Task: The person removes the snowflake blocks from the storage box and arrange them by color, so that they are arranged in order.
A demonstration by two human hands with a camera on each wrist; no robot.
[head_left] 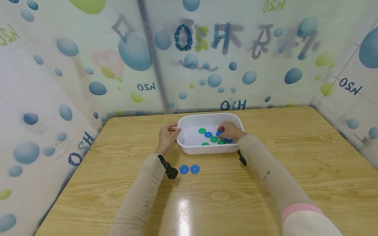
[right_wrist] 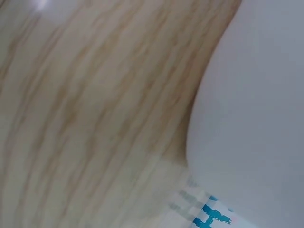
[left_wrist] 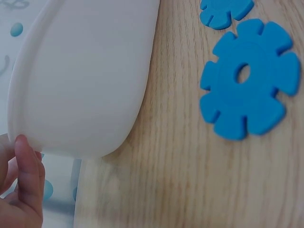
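A white plastic basin stands on the table, holding several green and blue notched discs. At its left end my left hand pinches the rim; the left wrist view shows the thumb and fingers at the basin's edge. My right hand reaches inside over the right part and pinches a blue notched disc between thumb and fingertips. Beneath it lie green discs. The right wrist view shows the basin's outer wall but not the hand.
Two blue notched discs lie side by side on the wooden table, in front of the basin. Each wrist wears a black strap with a camera. A curtain printed with bubbles hangs along the table's back and sides.
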